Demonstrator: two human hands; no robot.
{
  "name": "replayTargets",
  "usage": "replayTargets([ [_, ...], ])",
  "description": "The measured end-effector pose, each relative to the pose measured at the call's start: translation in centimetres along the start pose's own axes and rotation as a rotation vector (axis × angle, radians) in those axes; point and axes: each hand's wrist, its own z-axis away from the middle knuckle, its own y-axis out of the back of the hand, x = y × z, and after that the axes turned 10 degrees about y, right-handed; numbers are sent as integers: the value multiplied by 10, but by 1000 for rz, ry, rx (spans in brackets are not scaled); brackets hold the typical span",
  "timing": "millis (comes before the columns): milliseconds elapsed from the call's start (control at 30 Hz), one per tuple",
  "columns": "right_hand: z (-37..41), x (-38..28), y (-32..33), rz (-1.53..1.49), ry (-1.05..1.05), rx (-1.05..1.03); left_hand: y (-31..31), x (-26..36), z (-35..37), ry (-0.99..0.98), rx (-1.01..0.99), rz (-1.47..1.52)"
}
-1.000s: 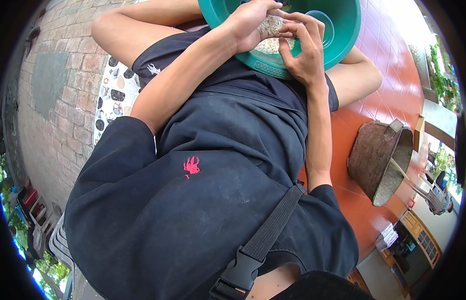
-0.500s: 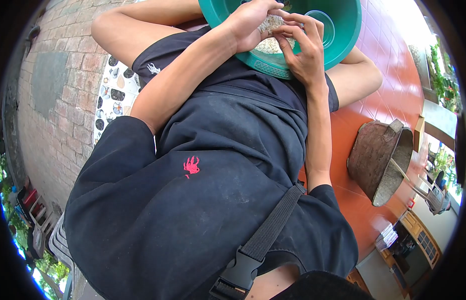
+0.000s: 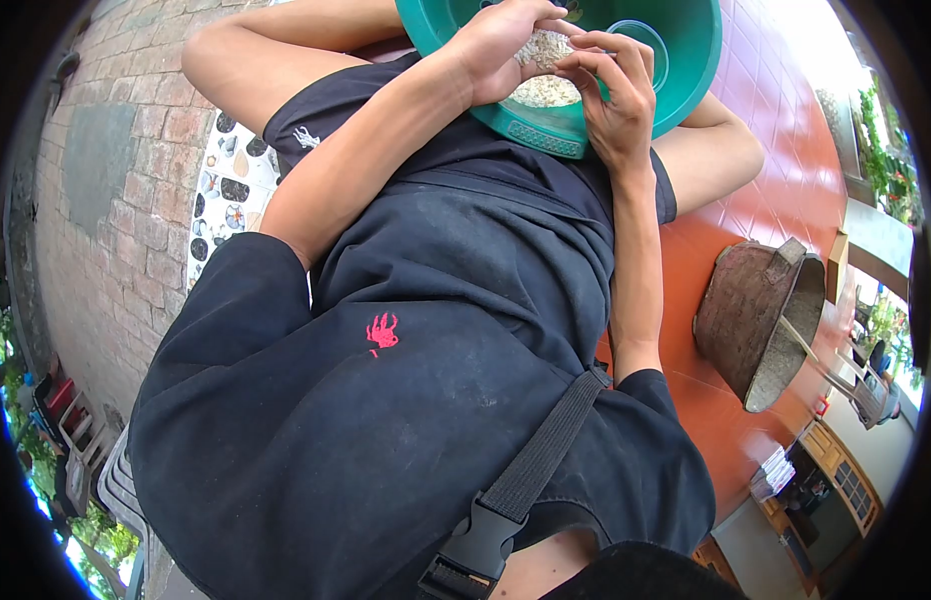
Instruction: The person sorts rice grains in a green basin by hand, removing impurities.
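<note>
My left hand [image 3: 496,48] is cupped, palm up, around a small heap of white rice grains [image 3: 544,50] over a green plastic basin [image 3: 686,85]. Right beside that heap is my right hand [image 3: 618,95], its thumb and index fingertip drawn together at the edge of the grains. Whether a grain sits between those fingertips is too small to tell. More rice [image 3: 546,92] lies in the basin below the hands. The basin rests in my lap between my bent legs, its top cut off by the frame.
A clear round rim [image 3: 646,58] shows inside the basin at right. On the red tiled floor [image 3: 676,270] stands a worn brown bucket [image 3: 736,310] with a stick in it. Brick paving [image 3: 136,190] and a pebble-patterned surface [image 3: 229,190] lie to the left.
My right hand has shifted slightly right, its fingers drawing back from the middle of the heap to its edge. My left hand has stayed nearly still with the rice.
</note>
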Motion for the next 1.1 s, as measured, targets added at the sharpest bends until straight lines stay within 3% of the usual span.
replayTargets([
  [100, 0, -1, 2, 11, 4, 53, -9, 2, 3, 17, 151, 26],
  [167, 2, -2, 0, -23, -164, 245, -11, 3, 3, 37, 115, 55],
  [367, 6, 5, 3, 142, -427, 401, -21, 8, 11, 66, 111, 67],
  [567, 10, 18, 1, 277, -307, 338, -22, 9, 12, 70, 122, 62],
  [633, 10, 14, 3, 184, -263, 241, -17, 6, 9, 72, 139, 60],
  [700, 6, 8, 4, 163, -186, 191, -4, 0, 1, 33, -1, 71],
  [833, 0, -4, 4, 117, 0, -2, 5, -3, -5, -15, 43, -9],
  [933, -1, -5, 1, 127, 18, -32, 7, -3, -5, -40, -4, 8],
  [1000, -2, -6, 1, 133, 36, -37, -15, 4, 8, 23, 136, 11],
  [1100, -3, -7, 1, 139, 92, -51, -13, 0, 7, 13, 149, 27],
])
